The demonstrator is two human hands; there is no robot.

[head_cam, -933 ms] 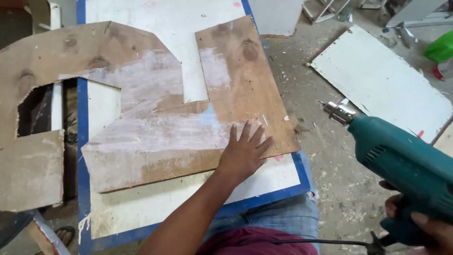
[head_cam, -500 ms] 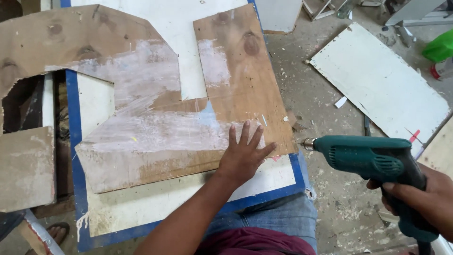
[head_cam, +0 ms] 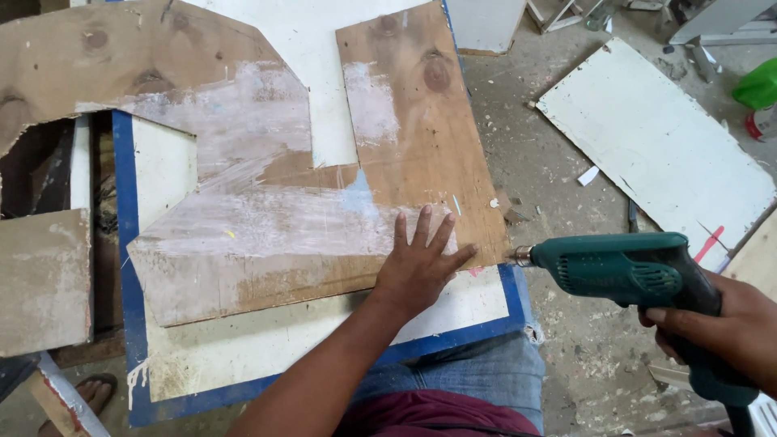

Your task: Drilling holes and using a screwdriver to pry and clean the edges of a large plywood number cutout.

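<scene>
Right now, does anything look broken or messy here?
Yes. The plywood under the left hand is oddly cut, with jagged edges and smeared white patches. Chips and dust litter the floor near the drill in the right hand.

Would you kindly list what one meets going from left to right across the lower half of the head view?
Sandalled foot → blue-edged white board → left hand flat on the plywood cutout → green electric drill → right hand gripping the drill.
</scene>
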